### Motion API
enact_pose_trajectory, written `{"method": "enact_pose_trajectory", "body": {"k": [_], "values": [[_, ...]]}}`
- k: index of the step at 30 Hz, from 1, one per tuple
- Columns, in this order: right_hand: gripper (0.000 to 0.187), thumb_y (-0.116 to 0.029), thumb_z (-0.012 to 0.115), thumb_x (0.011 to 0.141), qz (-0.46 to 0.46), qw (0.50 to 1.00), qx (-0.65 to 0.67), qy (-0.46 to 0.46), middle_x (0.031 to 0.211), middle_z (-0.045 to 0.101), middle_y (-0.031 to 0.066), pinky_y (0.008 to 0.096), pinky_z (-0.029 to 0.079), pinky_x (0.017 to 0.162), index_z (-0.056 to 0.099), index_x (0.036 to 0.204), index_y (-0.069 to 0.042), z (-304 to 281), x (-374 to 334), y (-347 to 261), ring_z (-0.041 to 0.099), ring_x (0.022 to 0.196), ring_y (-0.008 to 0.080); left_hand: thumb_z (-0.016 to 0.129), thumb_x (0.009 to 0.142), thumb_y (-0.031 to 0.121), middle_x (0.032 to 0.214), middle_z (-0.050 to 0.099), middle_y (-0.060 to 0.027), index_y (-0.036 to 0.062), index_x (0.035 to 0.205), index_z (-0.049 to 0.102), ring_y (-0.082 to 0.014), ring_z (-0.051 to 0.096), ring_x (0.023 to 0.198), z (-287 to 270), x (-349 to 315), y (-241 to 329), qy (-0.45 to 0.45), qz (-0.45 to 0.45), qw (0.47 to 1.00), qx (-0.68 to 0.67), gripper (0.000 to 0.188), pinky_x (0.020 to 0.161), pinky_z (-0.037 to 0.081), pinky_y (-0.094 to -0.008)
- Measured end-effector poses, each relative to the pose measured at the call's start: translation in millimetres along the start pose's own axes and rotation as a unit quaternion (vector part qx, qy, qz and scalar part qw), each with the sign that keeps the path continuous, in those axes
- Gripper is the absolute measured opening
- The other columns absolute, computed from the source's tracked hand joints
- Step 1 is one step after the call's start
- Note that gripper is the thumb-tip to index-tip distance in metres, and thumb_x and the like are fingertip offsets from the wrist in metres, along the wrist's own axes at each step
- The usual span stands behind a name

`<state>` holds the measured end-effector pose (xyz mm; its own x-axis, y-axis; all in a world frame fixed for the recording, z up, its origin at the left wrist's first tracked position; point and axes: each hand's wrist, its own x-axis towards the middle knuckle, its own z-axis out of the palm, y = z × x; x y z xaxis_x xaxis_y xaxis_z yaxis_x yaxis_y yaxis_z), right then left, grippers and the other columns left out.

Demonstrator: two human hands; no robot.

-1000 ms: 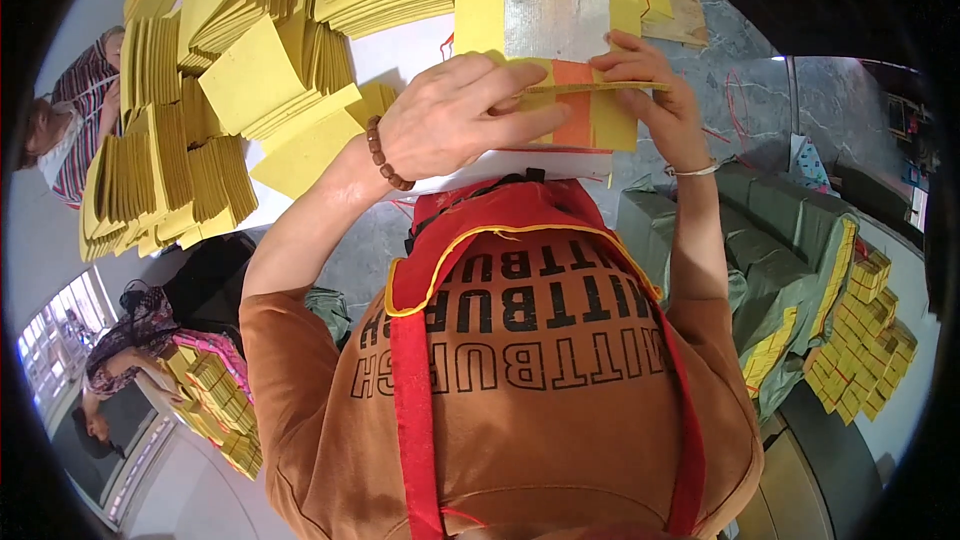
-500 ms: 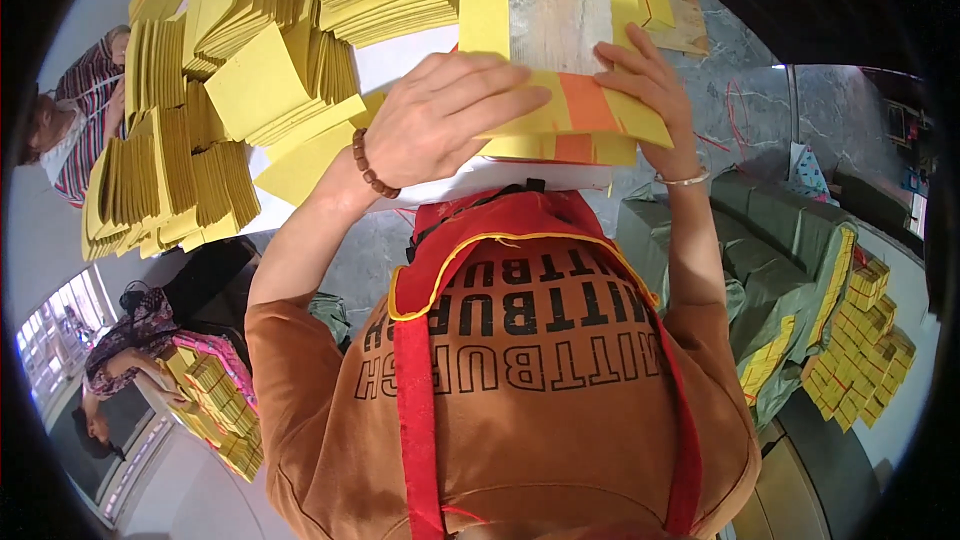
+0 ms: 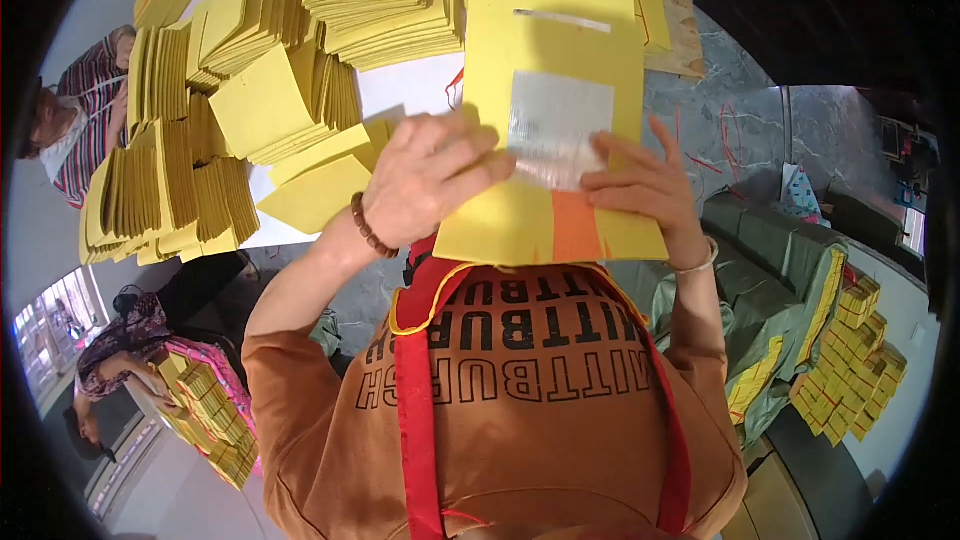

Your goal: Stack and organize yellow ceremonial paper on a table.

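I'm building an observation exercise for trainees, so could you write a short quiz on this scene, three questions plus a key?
1. Multiple choice: what is worn on the wrist of the left hand?
a) a green cloth band
b) a brown beaded bracelet
c) a black watch

2. True or false: fingers of the right hand lie over part of the flat, yellow, rectangular panel.

3. Fill in the blank: on the panel, the orange strip is ___ the person's body than the silvery rectangular patch.

Key: 1. b; 2. true; 3. nearer to
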<state>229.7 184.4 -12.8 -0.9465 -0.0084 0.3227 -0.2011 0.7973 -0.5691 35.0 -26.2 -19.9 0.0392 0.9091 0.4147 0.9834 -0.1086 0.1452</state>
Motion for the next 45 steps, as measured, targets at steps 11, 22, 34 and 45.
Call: {"method": "enact_pose_trajectory", "body": {"k": [11,22,34,45], "values": [[0.028,-0.02,0.058,0.087,0.386,0.861,0.326,0.049,0.096,0.065,0.0065,0.0283,0.042,0.082,0.058,0.11,-0.004,6.3,8.9,-1.8,0.058,0.094,0.0136,0.058,0.087,0.023,0.094,0.066,-0.0141,0.0004,0.113,0.055,-0.0246,0.064,0.081,13.0,28.7,-20.7,-0.005,-0.381,0.778,-0.499,0.035,0.075,0.049,-0.0332],[0.038,-0.007,0.062,0.084,0.348,0.875,0.302,0.15,0.107,0.061,0.011,0.0251,0.045,0.082,0.053,0.119,0.0,10.1,25.3,-5.7,0.055,0.095,0.0102,0.056,0.089,0.017,0.097,0.066,-0.0133,-0.0036,0.114,0.052,-0.0154,0.062,0.086,14.9,40.5,-23.8,-0.024,-0.469,0.73,-0.496,0.033,0.077,0.048,-0.0297],[0.034,-0.003,0.057,0.084,0.386,0.841,0.328,0.188,0.098,0.063,0.0054,0.021,0.045,0.073,0.056,0.117,0.001,19.5,26.9,2.6,0.054,0.086,0.0061,0.056,0.09,0.015,0.085,0.063,-0.0073,-0.0018,0.111,0.049,-0.0091,0.057,0.073,10.9,44.3,-26.5,-0.014,-0.486,0.675,-0.554,0.028,0.067,0.047,-0.0241],[0.034,-0.004,0.057,0.084,0.374,0.841,0.319,0.228,0.098,0.064,0.0078,0.0215,0.046,0.072,0.056,0.117,0.0,27.2,27.8,-5.1,0.054,0.085,0.0064,0.065,0.076,0.025,0.116,0.049,-0.0138,0.0034,0.11,0.054,-0.0316,0.041,0.111,0.5,83.8,-1.3,0.013,-0.165,0.982,-0.093,0.041,0.09,0.032,-0.042]]}}
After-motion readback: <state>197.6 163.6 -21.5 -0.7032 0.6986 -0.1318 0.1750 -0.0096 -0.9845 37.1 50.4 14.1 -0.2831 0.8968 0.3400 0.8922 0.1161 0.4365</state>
